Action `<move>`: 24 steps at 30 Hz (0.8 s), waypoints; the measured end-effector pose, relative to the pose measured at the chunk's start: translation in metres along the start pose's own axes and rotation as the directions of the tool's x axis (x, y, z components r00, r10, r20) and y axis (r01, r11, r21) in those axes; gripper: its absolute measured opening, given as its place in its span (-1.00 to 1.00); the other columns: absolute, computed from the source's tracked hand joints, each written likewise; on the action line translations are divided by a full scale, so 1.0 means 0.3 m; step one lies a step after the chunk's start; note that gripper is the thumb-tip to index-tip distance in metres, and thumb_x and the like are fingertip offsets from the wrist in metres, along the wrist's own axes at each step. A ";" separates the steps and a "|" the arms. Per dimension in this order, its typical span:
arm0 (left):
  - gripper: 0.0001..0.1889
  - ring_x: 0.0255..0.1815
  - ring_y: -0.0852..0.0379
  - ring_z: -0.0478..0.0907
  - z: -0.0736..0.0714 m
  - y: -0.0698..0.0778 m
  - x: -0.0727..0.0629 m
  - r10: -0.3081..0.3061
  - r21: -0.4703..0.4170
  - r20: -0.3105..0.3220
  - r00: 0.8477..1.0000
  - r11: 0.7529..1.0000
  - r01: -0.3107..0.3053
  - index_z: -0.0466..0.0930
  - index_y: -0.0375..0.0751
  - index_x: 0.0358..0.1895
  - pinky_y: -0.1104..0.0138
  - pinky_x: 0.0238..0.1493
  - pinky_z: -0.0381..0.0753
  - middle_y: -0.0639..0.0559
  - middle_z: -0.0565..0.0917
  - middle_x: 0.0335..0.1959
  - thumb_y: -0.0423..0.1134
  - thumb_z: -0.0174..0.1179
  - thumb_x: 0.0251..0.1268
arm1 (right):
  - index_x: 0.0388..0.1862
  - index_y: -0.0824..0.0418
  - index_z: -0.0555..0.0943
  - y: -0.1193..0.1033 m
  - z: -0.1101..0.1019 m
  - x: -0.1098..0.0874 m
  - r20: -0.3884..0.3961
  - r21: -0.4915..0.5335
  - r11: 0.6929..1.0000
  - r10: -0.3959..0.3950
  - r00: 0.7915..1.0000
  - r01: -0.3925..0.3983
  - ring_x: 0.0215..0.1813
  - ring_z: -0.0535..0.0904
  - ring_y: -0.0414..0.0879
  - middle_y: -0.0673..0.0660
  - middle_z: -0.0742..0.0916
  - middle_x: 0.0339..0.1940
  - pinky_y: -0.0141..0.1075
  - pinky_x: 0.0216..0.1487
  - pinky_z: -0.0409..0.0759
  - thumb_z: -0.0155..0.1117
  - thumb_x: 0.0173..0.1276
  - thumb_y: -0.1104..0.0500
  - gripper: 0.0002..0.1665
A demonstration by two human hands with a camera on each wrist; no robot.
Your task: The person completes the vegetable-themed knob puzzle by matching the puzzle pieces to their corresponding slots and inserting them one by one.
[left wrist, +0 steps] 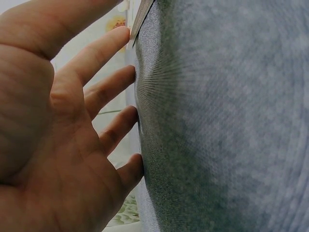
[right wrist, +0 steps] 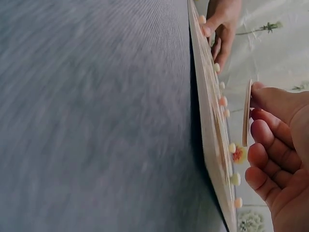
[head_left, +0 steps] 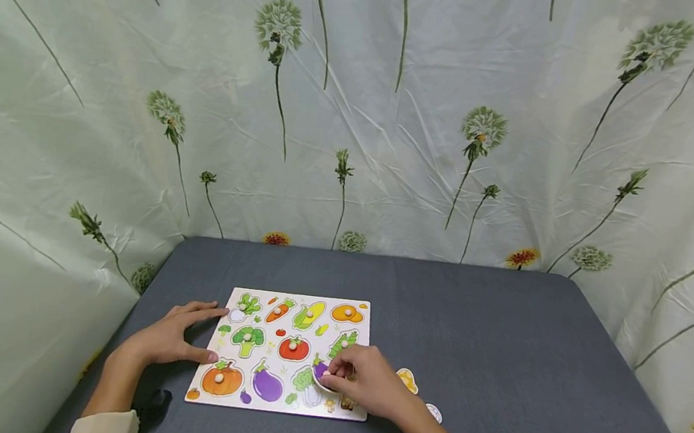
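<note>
A wooden vegetable puzzle board (head_left: 284, 341) lies on the table. My right hand (head_left: 367, 379) pinches an eggplant puzzle piece (head_left: 320, 368) above the board's right part; in the right wrist view this thin piece (right wrist: 246, 116) is held edge-on, apart from the board. A printed eggplant (head_left: 267, 384) without a knob shows at the bottom middle. At the board's left edge, my left hand (head_left: 169, 339) is spread, its thumb on the lower left and a fingertip near the upper corner. Knobbed pieces such as the tomato (head_left: 294, 348), pumpkin (head_left: 222, 379) and broccoli (head_left: 248, 340) sit in the board.
Just right of the board lie a yellow-orange loose piece (head_left: 407, 380) and a whitish one (head_left: 434, 413), partly behind my right forearm. The grey cloth-covered table (head_left: 488, 332) extends to the right. A flower-printed curtain (head_left: 360, 104) hangs behind it.
</note>
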State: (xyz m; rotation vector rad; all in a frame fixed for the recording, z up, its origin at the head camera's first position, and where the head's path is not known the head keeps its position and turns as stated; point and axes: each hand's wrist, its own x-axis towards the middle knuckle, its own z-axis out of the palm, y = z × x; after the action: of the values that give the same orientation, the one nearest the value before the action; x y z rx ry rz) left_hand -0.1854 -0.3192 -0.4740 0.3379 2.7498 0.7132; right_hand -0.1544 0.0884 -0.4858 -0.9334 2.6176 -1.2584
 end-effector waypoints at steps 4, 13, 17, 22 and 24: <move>0.01 0.50 -0.48 0.12 -0.002 0.000 0.000 -0.003 -0.003 -0.002 1.000 1.000 0.003 0.39 0.06 0.54 -0.46 0.23 0.30 -0.33 0.24 0.58 0.27 0.55 -0.05 | -0.40 -0.06 0.72 -0.021 0.017 0.020 0.005 -0.004 1.000 -0.022 1.000 0.022 -0.44 0.46 -0.41 -0.27 0.60 -0.52 -0.53 -0.39 0.45 0.51 0.33 -0.03 -0.84; 0.00 0.49 -0.45 0.13 0.008 -0.004 0.007 -0.011 -0.016 0.004 1.000 1.000 0.011 0.40 0.06 0.53 -0.46 0.24 0.30 -0.33 0.25 0.57 0.25 0.57 -0.07 | -0.44 -0.03 0.71 -0.065 0.065 0.061 0.015 -0.018 1.000 -0.023 1.000 0.023 -0.46 0.41 -0.46 -0.26 0.59 -0.57 -0.54 -0.39 0.43 0.52 0.32 0.00 -0.82; 0.00 0.49 -0.45 0.13 0.011 -0.005 0.006 -0.015 -0.019 0.007 1.000 1.000 0.015 0.40 0.06 0.53 -0.46 0.23 0.30 -0.33 0.25 0.57 0.24 0.57 -0.06 | -0.45 -0.02 0.71 -0.083 0.086 0.076 0.019 -0.031 0.999 -0.019 1.000 0.019 -0.46 0.41 -0.46 -0.26 0.58 -0.57 -0.55 -0.39 0.43 0.52 0.32 0.01 -0.81; 0.00 0.49 -0.46 0.12 0.007 -0.003 0.003 -0.013 -0.021 0.007 1.000 1.000 0.013 0.40 0.05 0.53 -0.47 0.23 0.30 -0.33 0.24 0.57 0.25 0.56 -0.06 | -0.46 -0.02 0.72 -0.102 0.118 0.095 0.004 -0.056 0.998 -0.036 0.999 0.036 -0.50 0.40 -0.48 -0.27 0.58 -0.58 -0.57 -0.42 0.41 0.54 0.31 0.05 -0.82; 0.00 0.49 -0.47 0.13 0.005 -0.002 0.002 -0.006 -0.019 0.004 1.000 1.000 0.007 0.40 0.05 0.53 -0.46 0.24 0.29 -0.34 0.24 0.57 0.25 0.56 -0.06 | -0.47 0.00 0.72 -0.108 0.132 0.102 -0.003 -0.060 0.997 -0.040 0.999 0.040 -0.51 0.39 -0.49 -0.27 0.58 -0.59 -0.58 -0.44 0.39 0.55 0.29 0.07 -0.82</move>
State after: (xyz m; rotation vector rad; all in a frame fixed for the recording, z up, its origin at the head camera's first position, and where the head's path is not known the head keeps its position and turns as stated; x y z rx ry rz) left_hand -0.1857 -0.3188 -0.4756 0.3259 2.7377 0.7353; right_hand -0.1502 0.0290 -0.4827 -0.9984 2.6666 -1.1982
